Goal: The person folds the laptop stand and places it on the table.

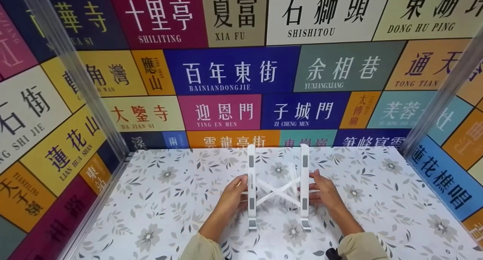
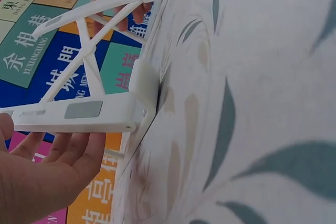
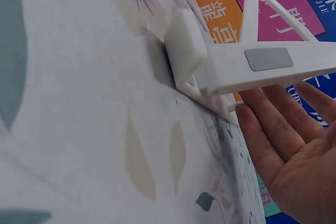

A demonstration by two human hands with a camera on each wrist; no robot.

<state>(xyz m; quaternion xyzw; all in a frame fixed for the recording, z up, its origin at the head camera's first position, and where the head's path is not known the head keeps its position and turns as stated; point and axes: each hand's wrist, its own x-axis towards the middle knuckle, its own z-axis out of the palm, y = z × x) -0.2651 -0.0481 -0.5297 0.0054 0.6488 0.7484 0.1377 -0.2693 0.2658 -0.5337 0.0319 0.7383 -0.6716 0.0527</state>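
Observation:
A white folding laptop stand (image 1: 252, 186) stands opened out on the table, its two rails joined by crossed bars (image 1: 278, 191). Grey pads show on the rails, and the near ends carry upturned lips (image 2: 143, 85). My left hand (image 1: 232, 195) holds the left rail from outside; in the left wrist view its fingers (image 2: 86, 153) curl beneath the rail with the thumb at its upper side. On the opposite side, my right hand (image 1: 327, 194) touches the right rail with extended fingers (image 3: 273, 124), its thumb raised away from it.
A white tabletop (image 1: 166, 203) printed with grey flowers and leaves lies under the stand. Behind and beside it rise walls (image 1: 230, 69) of coloured place-name panels. Clear upright posts (image 1: 102, 101) stand at the back corners.

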